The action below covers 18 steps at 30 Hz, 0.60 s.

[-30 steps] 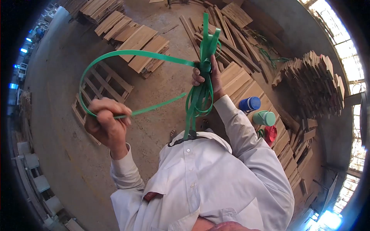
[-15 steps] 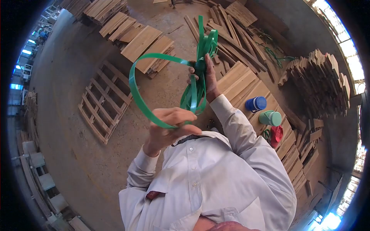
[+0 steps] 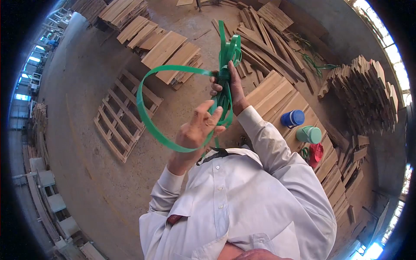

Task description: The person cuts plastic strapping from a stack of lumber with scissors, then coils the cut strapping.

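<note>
My right hand (image 3: 236,89) is closed around the tied middle of a bundle of green strap (image 3: 223,73). Loops of the bundle stick up above this hand and hang below it. One length of strap swings out to the left in a wide loop and crosses in front of my left wrist. My left hand (image 3: 196,130) reaches through that loop to the lower part of the bundle. Its fingers are bent and spread apart at the hanging loops; whether they press on the strap I cannot make out.
A slatted wooden pallet (image 3: 125,115) lies on the floor at left. Stacked boards (image 3: 171,52) stand ahead. To the right, a board stack (image 3: 271,97) carries a blue jug (image 3: 292,118), a light green jug (image 3: 308,134) and a red bag (image 3: 316,154). Upright planks (image 3: 362,93) stand beyond.
My left hand has let go of the looped strap and moved up to the bundle, its fingers spreading. The loop has widened to the left. My right hand keeps its grip.
</note>
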Each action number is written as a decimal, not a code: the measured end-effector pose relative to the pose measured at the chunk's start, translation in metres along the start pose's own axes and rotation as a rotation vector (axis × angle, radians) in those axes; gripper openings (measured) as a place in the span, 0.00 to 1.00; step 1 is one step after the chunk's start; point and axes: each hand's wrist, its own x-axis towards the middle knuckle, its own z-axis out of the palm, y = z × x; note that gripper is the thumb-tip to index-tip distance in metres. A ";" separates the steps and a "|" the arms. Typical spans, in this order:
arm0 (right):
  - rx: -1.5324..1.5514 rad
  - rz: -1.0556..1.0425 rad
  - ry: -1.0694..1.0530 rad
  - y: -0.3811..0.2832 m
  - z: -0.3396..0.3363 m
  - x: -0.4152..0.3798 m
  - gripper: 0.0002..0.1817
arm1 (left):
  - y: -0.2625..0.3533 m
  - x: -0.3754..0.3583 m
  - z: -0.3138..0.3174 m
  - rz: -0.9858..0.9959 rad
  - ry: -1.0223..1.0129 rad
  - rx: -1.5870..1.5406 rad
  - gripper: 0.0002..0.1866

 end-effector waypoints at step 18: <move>-0.219 0.063 -0.082 -0.004 0.024 -0.008 0.41 | -0.040 0.010 -0.010 0.090 0.049 -0.163 0.20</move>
